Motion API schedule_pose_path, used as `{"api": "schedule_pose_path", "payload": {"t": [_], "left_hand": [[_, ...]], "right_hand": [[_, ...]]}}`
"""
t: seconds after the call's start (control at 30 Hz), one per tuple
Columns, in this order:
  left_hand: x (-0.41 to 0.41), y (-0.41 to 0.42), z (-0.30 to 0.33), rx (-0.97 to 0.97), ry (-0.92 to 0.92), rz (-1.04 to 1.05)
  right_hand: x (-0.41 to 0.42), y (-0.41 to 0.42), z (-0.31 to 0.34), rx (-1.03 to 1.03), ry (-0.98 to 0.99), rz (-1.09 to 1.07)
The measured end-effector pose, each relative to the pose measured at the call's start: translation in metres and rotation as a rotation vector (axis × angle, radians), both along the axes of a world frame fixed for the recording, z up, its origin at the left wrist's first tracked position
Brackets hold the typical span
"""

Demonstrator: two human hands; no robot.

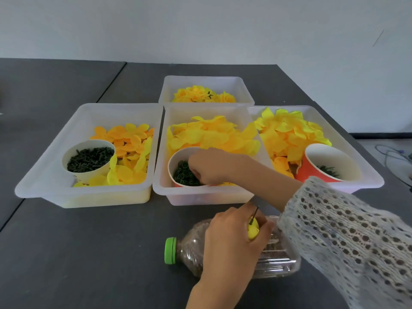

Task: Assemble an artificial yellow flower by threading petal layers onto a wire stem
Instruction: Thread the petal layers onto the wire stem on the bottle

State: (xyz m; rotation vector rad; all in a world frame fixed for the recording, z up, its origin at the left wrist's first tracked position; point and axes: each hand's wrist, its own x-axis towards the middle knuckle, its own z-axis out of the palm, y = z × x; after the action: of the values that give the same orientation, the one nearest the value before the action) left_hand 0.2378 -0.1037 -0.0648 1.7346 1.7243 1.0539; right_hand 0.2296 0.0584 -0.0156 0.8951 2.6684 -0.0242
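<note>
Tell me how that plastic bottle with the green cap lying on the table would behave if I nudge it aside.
The plastic bottle lies on its side, so it would probably roll rather than slide. It looks thin-walled and only partly filled with dark bits, so likely light and easily dented. The left hand hovers over it, holding the yellow flower, and may block a push.

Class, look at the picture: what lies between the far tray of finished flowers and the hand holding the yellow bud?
In the head view, the middle tray lies between the far tray and the left hand, with yellow petals, a paper cup and the right hand.
</note>
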Motion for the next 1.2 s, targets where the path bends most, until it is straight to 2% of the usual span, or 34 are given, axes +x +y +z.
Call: {"api": "schedule_pose_path", "payload": {"t": [0.13,0.23,0.43,0.6,0.73,0.8,0.97,1.2], "left_hand": [[-0.001,0.0,0.001,0.001,0.001,-0.015],[0.0,0.0,0.0,-0.024,-0.015,-0.004],[0.002,-0.001,0.003,-0.039,-0.036,0.008],[0.001,0.0,0.004,-0.097,-0.072,0.02],[0.003,0.001,0.004,-0.109,-0.063,0.039],[0.004,0.002,0.004,-0.11,-0.06,0.049],[0.003,0.001,0.003,-0.108,-0.044,0.055],[0.003,0.001,0.001,-0.084,-0.031,0.053]], "right_hand": [[-0.001,-0.003,-0.003,0.114,-0.049,-0.014],[0.0,-0.001,-0.002,0.05,-0.059,-0.041],[0.008,0.001,0.001,0.01,0.099,-0.053],[0.013,-0.004,0.008,0.011,0.345,-0.019],[0.034,-0.01,0.016,-0.103,0.723,-0.05],[0.043,-0.01,0.017,-0.117,0.823,-0.074],[0.039,-0.008,0.013,-0.194,0.776,-0.108],[0.031,-0.003,0.003,-0.035,0.625,-0.054]]}}
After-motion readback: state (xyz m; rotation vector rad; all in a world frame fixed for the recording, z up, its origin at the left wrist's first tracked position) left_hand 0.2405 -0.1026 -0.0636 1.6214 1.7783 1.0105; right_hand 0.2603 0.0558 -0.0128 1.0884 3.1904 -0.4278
